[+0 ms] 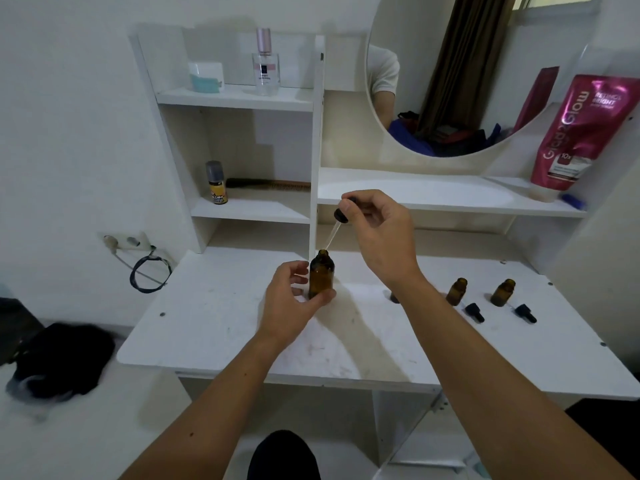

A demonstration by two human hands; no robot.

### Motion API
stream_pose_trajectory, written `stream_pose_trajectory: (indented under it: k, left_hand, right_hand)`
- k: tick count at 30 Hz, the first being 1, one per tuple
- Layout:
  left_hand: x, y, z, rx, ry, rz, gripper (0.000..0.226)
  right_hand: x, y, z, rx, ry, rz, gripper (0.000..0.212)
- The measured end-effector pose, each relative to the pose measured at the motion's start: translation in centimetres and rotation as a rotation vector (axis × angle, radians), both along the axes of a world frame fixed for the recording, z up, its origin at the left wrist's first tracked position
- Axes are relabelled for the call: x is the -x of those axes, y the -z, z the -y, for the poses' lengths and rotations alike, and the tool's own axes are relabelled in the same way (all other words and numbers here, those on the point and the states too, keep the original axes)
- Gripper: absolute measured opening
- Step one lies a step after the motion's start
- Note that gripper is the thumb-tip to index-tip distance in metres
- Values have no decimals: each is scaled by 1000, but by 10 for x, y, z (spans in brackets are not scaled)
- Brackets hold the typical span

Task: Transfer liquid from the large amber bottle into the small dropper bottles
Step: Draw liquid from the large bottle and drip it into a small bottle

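My left hand (289,299) clamped the large bottle (321,277); my right hand (377,233) pinched the dropper (341,216) above its mouth. Next, I judged, lower it to draw liquid.

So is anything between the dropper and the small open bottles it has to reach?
Partly: the right forearm hides a third bottle. The two open small bottles stand clear on the desk, right of the dropper.

You see an amber bottle (321,276) on a white desk (221,327), black dropper caps (474,312), a magenta pouch (575,133), and a brown curtain (460,64) mirrored.
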State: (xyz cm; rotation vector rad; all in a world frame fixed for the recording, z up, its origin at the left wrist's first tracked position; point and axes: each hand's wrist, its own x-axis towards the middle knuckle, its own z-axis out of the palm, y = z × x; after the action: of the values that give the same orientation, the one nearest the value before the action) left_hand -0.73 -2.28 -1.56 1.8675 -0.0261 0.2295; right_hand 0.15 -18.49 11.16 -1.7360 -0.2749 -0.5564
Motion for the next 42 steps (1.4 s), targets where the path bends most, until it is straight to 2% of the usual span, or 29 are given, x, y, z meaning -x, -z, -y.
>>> stream_pose_trajectory:
  k: [6,24,33,42]
  left_hand:
    - [-6,0,0,11,26,8,54]
    - [-7,0,0,0,22,20,52]
    - [-6,1,1,-12,12,24,52]
    - [2,3,3,-12,-60,43,60]
  right_hand:
    - [-9,13,-9,76,-6,-59,10]
    - [-9,14,-14,183,-4,-92,6]
    - [-5,0,-12,146,-8,-57,13]
    - [1,-17,7,-12,70,33,15]
